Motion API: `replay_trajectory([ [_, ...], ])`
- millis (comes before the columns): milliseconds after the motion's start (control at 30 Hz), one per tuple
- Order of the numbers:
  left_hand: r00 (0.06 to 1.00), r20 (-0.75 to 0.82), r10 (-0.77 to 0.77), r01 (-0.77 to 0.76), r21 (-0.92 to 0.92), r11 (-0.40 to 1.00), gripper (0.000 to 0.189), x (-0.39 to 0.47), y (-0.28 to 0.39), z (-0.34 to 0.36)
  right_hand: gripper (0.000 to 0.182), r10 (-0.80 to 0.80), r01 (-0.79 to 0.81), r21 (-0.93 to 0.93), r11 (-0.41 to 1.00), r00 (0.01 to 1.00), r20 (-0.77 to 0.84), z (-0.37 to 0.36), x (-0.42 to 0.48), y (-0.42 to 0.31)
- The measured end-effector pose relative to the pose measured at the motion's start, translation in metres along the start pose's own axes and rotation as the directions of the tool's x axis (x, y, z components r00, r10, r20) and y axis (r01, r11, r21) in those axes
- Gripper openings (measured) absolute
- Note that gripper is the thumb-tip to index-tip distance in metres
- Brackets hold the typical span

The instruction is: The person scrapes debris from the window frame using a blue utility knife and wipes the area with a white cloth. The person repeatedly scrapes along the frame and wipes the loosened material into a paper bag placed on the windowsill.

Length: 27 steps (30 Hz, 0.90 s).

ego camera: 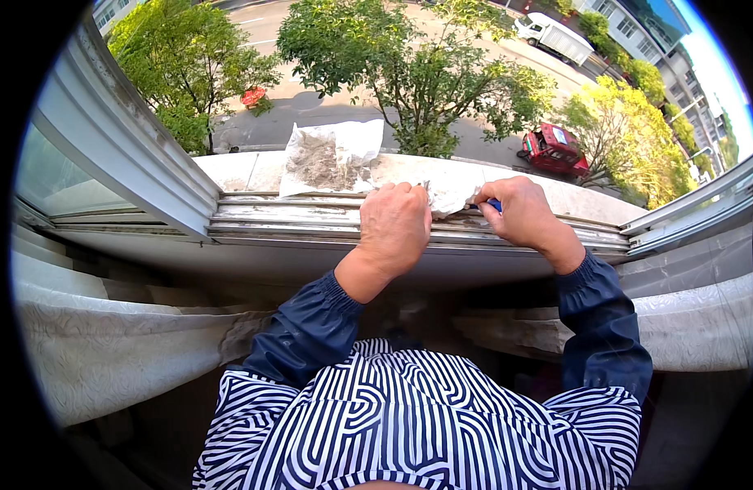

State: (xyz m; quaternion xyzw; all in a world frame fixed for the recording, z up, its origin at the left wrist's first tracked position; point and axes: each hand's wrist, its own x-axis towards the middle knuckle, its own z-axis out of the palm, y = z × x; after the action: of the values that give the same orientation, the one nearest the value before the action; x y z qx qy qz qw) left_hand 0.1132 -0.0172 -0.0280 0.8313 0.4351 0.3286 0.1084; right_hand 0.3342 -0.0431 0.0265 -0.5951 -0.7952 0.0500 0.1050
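Both of my hands are over the worn sliding-window track [284, 215]. My left hand [396, 226] is closed, its fingers on the left edge of a crumpled white tissue [453, 193] that lies between the hands. In my right hand [518, 211], thumb and fingers pinch a small blue-handled tool [494, 205], its thin end pointing at the tissue; what kind of tool it is cannot be told. Left of my left hand, a white paper sheet [359, 139] lies spread on the outer ledge, with a heap of grey-brown dirt [321, 164] on it.
The pale outer ledge [235, 168] runs beyond the track, above a street with trees, a red three-wheeler [555, 150] and a white truck [553, 38]. A sliding sash frame [116, 147] stands at left, another frame [695, 214] at right. Curtains [131, 343] hang at both sides.
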Motion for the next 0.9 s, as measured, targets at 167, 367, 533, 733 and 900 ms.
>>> replay_trajectory([
  [167, 1.000, 0.004, -0.005, 0.004, 0.142, 0.990, 0.008, 0.000, -0.002, -0.004, 0.010, 0.002, 0.006, 0.175, 0.985, 0.999, -0.042, 0.012, -0.001, 0.012],
  [367, 0.994, 0.098, -0.038, 0.033, 0.049, 0.998, 0.010, 0.002, -0.014, -0.008, 0.010, -0.110, 0.122, 0.409, 0.904, 0.993, -0.052, 0.031, 0.034, -0.022],
  [533, 0.995, 0.067, -0.068, 0.079, -0.166, 0.983, 0.010, 0.008, -0.001, -0.007, 0.010, -0.021, 0.018, 0.345, 0.938, 1.000, 0.004, -0.001, 0.024, 0.000],
  [733, 0.993, 0.109, 0.049, -0.018, -0.269, 0.963, 0.010, 0.020, 0.032, 0.015, 0.012, 0.118, -0.127, 0.159, 0.979, 0.991, 0.067, -0.021, -0.009, 0.027],
  [900, 0.985, 0.110, 0.131, -0.105, -0.217, 0.971, 0.009, 0.015, 0.053, 0.033, 0.013, 0.148, -0.143, 0.137, 0.980, 0.989, -0.026, -0.005, -0.032, 0.039],
])
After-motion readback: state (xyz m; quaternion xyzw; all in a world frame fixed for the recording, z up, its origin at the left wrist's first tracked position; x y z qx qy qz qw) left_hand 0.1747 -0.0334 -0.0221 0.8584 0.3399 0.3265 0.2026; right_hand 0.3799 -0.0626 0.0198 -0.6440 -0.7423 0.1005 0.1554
